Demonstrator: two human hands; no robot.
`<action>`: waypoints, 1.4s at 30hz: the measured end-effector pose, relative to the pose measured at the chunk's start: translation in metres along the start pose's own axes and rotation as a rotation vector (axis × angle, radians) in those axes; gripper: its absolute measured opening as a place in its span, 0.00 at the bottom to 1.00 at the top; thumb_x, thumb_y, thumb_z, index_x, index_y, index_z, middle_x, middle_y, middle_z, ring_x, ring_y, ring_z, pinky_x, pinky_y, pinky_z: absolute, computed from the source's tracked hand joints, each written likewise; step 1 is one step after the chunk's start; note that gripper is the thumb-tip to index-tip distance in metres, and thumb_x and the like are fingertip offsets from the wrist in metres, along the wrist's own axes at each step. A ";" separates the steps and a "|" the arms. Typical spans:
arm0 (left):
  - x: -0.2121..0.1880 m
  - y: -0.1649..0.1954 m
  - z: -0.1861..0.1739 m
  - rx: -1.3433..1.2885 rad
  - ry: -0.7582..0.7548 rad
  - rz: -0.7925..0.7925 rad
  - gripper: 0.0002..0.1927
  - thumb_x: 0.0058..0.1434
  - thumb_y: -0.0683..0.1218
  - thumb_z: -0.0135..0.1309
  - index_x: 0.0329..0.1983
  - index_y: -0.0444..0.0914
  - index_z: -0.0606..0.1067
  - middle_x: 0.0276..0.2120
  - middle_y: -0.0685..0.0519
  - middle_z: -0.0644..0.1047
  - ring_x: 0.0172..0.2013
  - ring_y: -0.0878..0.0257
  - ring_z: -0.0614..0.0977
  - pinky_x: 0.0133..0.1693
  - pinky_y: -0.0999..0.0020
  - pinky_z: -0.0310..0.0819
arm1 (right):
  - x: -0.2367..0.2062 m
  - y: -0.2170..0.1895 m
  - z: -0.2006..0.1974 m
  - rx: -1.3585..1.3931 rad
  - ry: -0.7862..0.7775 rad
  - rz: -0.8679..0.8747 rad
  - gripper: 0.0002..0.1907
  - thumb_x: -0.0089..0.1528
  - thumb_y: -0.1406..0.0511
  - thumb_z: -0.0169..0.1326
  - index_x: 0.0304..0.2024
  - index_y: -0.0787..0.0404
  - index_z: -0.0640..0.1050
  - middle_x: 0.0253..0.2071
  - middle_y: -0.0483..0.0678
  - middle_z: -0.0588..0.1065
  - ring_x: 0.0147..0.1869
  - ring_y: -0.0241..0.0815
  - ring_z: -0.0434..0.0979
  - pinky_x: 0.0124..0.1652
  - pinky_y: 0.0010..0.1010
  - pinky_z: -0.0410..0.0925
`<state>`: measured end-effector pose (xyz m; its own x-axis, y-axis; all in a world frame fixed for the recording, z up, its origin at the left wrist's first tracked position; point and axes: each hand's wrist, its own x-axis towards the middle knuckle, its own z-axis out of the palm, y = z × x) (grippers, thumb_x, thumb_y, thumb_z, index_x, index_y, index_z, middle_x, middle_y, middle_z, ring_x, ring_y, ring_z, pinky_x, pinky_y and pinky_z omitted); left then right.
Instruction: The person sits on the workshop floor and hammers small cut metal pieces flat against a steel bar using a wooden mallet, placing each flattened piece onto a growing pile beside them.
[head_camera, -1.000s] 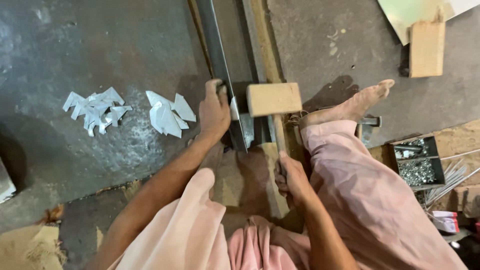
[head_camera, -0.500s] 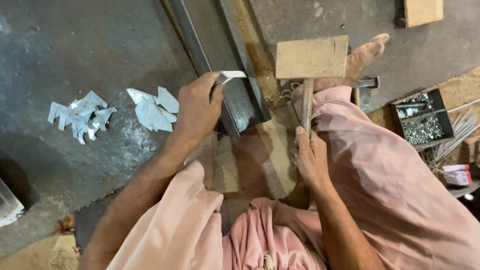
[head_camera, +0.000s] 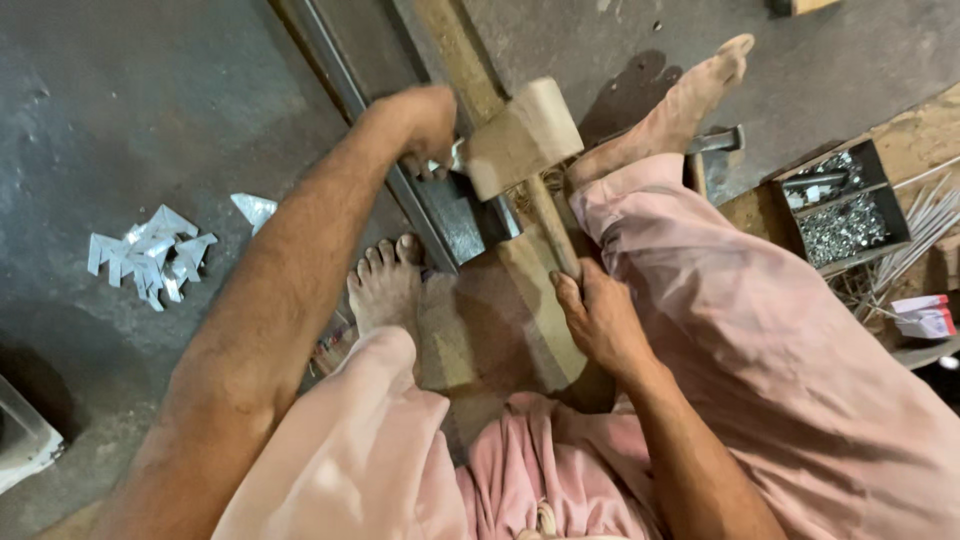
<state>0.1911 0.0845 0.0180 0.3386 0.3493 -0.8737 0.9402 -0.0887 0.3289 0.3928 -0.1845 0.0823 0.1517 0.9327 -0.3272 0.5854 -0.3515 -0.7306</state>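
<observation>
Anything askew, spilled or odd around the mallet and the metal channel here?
Mostly orderly. Cut sheet-metal scraps lie scattered loose on the floor left of the bare foot. The right hand grips the wooden mallet while the left hand steadies a piece on the metal channel.

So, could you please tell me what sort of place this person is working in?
Most likely a small sheet-metal workshop, worked at floor level. The right hand holds a wooden mallet over a steel rail, cut metal pieces lie on the dark floor, and a compartment tray of fasteners sits nearby.
</observation>
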 end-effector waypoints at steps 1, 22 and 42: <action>0.001 0.000 0.000 0.087 0.027 -0.001 0.05 0.58 0.41 0.64 0.32 0.32 0.84 0.31 0.49 0.85 0.30 0.60 0.86 0.34 0.60 0.83 | -0.002 0.002 0.003 -0.019 -0.061 -0.094 0.11 0.70 0.61 0.53 0.42 0.64 0.73 0.27 0.62 0.73 0.31 0.59 0.74 0.31 0.44 0.68; -0.019 0.004 -0.001 0.058 0.065 0.073 0.06 0.57 0.42 0.61 0.34 0.35 0.85 0.31 0.49 0.85 0.30 0.61 0.87 0.35 0.63 0.82 | -0.010 0.021 0.035 -0.164 -0.006 0.030 0.10 0.69 0.63 0.53 0.43 0.64 0.71 0.25 0.62 0.74 0.31 0.65 0.75 0.31 0.50 0.64; -0.195 -0.293 0.183 0.090 1.372 -0.295 0.19 0.58 0.45 0.59 0.53 0.39 0.80 0.53 0.43 0.77 0.55 0.45 0.77 0.53 0.51 0.75 | 0.001 -0.025 0.090 -0.275 -0.216 0.168 0.19 0.67 0.58 0.48 0.53 0.67 0.71 0.34 0.73 0.76 0.45 0.76 0.75 0.42 0.60 0.66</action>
<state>-0.1440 -0.1279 0.0266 -0.1251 0.9804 0.1522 0.9861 0.1059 0.1283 0.3065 -0.1819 0.0466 0.1096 0.8153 -0.5686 0.7626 -0.4359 -0.4779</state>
